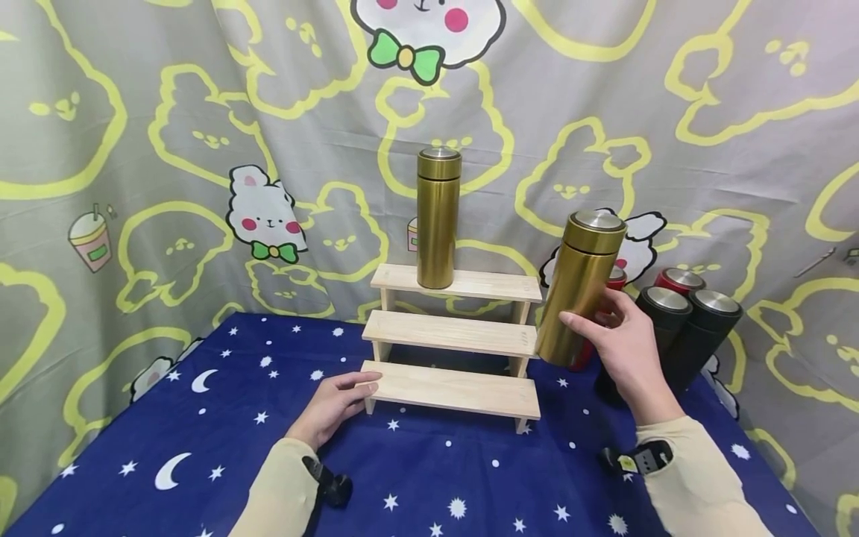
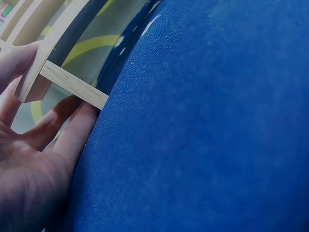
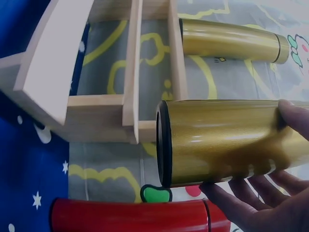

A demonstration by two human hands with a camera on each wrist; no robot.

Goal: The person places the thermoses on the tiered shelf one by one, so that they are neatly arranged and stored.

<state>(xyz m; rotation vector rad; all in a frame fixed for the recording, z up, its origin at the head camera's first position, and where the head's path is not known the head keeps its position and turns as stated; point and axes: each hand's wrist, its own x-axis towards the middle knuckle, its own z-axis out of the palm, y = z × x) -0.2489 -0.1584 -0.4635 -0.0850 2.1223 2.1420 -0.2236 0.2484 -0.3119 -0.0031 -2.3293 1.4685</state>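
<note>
A three-step wooden display rack [image 1: 450, 388] stands on the table. My left hand [image 1: 334, 406] holds the left end of its lowest board, its fingers around the board's end and beside the leg [image 2: 72, 83] in the left wrist view. With my right hand [image 1: 627, 339] I grip a gold thermos bottle [image 1: 582, 287] with a silver lid, thumb on one side and fingers on the other. This bottle leans slightly, held off the table by the rack's right end. Another gold thermos bottle [image 1: 438, 224] stands upright on the top step, left of its middle.
Behind my right hand stand two black bottles [image 1: 701, 335] and red bottles [image 1: 683, 279], partly hidden. A red bottle [image 3: 130, 215] lies close below the held one in the right wrist view. A blue star-patterned cloth [image 1: 429, 477] covers the table; a patterned curtain [image 1: 322, 149] hangs behind.
</note>
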